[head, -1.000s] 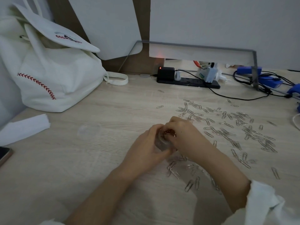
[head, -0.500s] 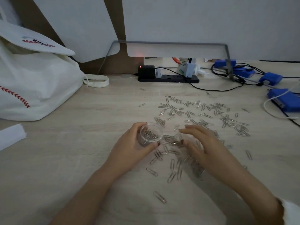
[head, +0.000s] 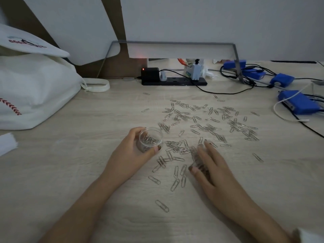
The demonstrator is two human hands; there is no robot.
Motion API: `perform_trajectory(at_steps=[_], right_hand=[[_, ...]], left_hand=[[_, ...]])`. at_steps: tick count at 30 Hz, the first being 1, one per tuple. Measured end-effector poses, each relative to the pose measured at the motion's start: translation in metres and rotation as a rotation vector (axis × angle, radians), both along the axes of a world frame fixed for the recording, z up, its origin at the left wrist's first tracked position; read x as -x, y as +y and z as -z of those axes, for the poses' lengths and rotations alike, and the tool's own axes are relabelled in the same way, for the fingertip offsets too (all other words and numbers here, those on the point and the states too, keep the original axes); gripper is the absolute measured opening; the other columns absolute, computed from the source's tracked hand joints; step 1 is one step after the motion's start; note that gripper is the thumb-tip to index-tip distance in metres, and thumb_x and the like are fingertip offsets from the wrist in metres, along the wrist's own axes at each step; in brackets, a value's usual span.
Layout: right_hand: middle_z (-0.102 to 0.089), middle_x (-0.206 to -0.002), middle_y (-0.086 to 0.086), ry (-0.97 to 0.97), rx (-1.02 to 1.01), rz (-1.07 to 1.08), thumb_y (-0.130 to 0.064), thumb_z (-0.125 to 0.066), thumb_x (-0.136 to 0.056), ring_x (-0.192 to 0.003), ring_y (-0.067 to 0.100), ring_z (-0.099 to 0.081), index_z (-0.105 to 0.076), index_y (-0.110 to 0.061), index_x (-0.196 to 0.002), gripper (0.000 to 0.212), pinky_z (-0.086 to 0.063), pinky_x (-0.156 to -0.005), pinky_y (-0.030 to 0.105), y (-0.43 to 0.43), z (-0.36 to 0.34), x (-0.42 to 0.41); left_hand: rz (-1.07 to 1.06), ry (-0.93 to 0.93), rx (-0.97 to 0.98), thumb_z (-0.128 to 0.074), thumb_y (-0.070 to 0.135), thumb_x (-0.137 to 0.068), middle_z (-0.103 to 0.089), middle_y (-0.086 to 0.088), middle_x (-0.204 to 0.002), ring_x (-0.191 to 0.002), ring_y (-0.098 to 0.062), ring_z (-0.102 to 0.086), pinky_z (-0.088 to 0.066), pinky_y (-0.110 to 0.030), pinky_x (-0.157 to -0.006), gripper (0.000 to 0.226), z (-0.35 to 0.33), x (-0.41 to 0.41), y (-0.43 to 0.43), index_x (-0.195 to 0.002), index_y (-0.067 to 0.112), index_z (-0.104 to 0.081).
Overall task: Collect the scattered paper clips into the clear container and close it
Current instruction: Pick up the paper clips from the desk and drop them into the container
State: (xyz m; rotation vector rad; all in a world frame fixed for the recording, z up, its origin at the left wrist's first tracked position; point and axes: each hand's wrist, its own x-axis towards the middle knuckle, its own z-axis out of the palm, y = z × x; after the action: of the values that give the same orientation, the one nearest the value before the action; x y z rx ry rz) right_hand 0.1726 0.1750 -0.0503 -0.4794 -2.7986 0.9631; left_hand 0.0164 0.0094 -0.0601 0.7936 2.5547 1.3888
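the gathering step is judged to be in hand, with most of the work left. the clear container (head: pixel 151 139) is stood upright on the desk (head: pixel 70 181), left of the main scatter, and is gripped round its wall by the left hand (head: pixel 133 155), thumb at the near side and fingers curled round the far side. its mouth is uncovered, and a small heap of clips is seen inside. the right hand (head: pixel 212 167) is laid well apart from the left, to the right of the container, with its fingers (head: pixel 208 146) stretched out over a bunch of clips and the thumb drawn in at the near side; no firm pinch is seen. the paper clips (head: pixel 206 120) are spread widely across the desk, from just beside the container out to the far right, with a few strays nearer the person. a lid cannot be made out with certainty. for the next move, the bunch under the right hand would need to be raked together, pinched up, carried left over the open mouth and dropped in, while the container is kept steady.
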Motion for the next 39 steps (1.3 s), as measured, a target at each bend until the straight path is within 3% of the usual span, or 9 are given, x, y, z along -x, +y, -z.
perform_trajectory(at_steps=[5, 8, 14, 17, 20, 24, 29, 32, 39], right_hand=[[0.012, -0.151, -0.023, -0.029, -0.222, -0.416, -0.072, -0.026, -0.077, -0.136, -0.006, 0.02, -0.01, -0.051, -0.136, 0.065, 0.011, -0.113, 0.026, -0.035, -0.006, 0.002], [-0.019, -0.153, -0.002, 0.042, -0.474, -0.538, -0.059, -0.023, -0.089, -0.141, 0.015, -0.014, -0.024, -0.042, -0.137, 0.051, -0.005, -0.116, 0.034, -0.051, 0.008, 0.007], [-0.046, -0.141, 0.003, -0.004, -0.572, -0.196, -0.043, -0.006, -0.095, -0.133, 0.019, -0.038, -0.043, -0.032, -0.13, 0.052, -0.022, -0.114, 0.036, -0.029, 0.009, 0.043], [-0.01, -0.155, -0.002, -0.008, -0.424, -0.155, -0.059, -0.007, -0.083, -0.143, 0.014, -0.002, -0.021, -0.037, -0.139, 0.062, 0.002, -0.115, 0.032, -0.002, 0.007, 0.051], [0.005, -0.155, -0.009, -0.054, -0.332, -0.209, -0.074, -0.017, -0.072, -0.141, 0.007, 0.01, -0.007, -0.043, -0.14, 0.075, 0.008, -0.114, 0.029, 0.019, 0.005, 0.052], [-0.007, -0.154, -0.015, -0.08, -0.231, -0.308, -0.08, -0.022, -0.065, -0.139, 0.001, 0.002, -0.014, -0.041, -0.14, 0.085, 0.004, -0.114, 0.027, 0.028, 0.003, 0.055], [-0.036, -0.141, -0.022, 0.003, -0.153, -0.275, -0.047, -0.052, -0.082, -0.129, -0.006, -0.028, -0.044, -0.037, -0.129, 0.049, -0.021, -0.108, 0.017, 0.039, -0.006, 0.046], [-0.045, -0.128, -0.029, 0.018, -0.085, -0.283, -0.054, -0.053, -0.074, -0.119, -0.011, -0.037, -0.053, -0.041, -0.118, 0.046, -0.032, -0.105, 0.019, 0.049, -0.011, 0.036], [-0.02, -0.118, -0.025, -0.119, -0.189, -0.241, -0.091, -0.04, -0.044, -0.112, -0.002, -0.019, -0.021, -0.05, -0.133, 0.099, -0.022, -0.097, 0.021, 0.069, -0.006, 0.012]], left_hand=[[-0.069, 0.0, -0.04, -0.074, 0.046, -0.071, -0.058, 0.016, -0.117, -0.111, -0.003, -0.054, -0.041, -0.027, -0.093, 0.059, 0.005, 0.007, -0.002, -0.12, 0.032, -0.045], [-0.063, 0.009, -0.02, -0.073, 0.048, -0.07, -0.058, 0.016, -0.116, -0.11, -0.002, -0.054, -0.041, -0.026, -0.092, 0.061, 0.006, 0.007, -0.001, -0.121, 0.031, -0.045], [-0.075, 0.004, -0.023, -0.074, 0.051, -0.067, -0.059, 0.014, -0.117, -0.112, -0.005, -0.055, -0.042, -0.028, -0.095, 0.065, 0.007, 0.008, -0.002, -0.122, 0.03, -0.045], [-0.08, -0.002, -0.023, -0.073, 0.046, -0.071, -0.057, 0.015, -0.12, -0.113, -0.004, -0.053, -0.041, -0.027, -0.094, 0.062, 0.005, 0.007, -0.003, -0.124, 0.03, -0.044], [-0.068, -0.004, -0.018, -0.071, 0.047, -0.072, -0.056, 0.018, -0.118, -0.112, -0.002, -0.052, -0.038, -0.021, -0.089, 0.061, 0.004, 0.006, -0.002, -0.124, 0.031, -0.043], [-0.068, -0.015, -0.03, -0.073, 0.045, -0.071, -0.057, 0.018, -0.118, -0.112, -0.002, -0.052, -0.039, -0.021, -0.09, 0.061, 0.002, 0.006, -0.001, -0.123, 0.03, -0.045], [-0.063, -0.018, -0.033, -0.073, 0.044, -0.071, -0.058, 0.016, -0.118, -0.111, -0.002, -0.053, -0.038, -0.021, -0.089, 0.057, 0.001, 0.006, -0.001, -0.119, 0.032, -0.045], [-0.061, -0.02, -0.038, -0.073, 0.042, -0.071, -0.058, 0.015, -0.118, -0.111, -0.001, -0.053, -0.036, -0.015, -0.087, 0.056, 0.002, 0.006, -0.002, -0.118, 0.033, -0.045], [-0.051, -0.022, -0.038, -0.072, 0.045, -0.07, -0.058, 0.017, -0.117, -0.112, 0.001, -0.052, -0.035, -0.011, -0.085, 0.056, 0.002, 0.006, -0.001, -0.119, 0.034, -0.045]])
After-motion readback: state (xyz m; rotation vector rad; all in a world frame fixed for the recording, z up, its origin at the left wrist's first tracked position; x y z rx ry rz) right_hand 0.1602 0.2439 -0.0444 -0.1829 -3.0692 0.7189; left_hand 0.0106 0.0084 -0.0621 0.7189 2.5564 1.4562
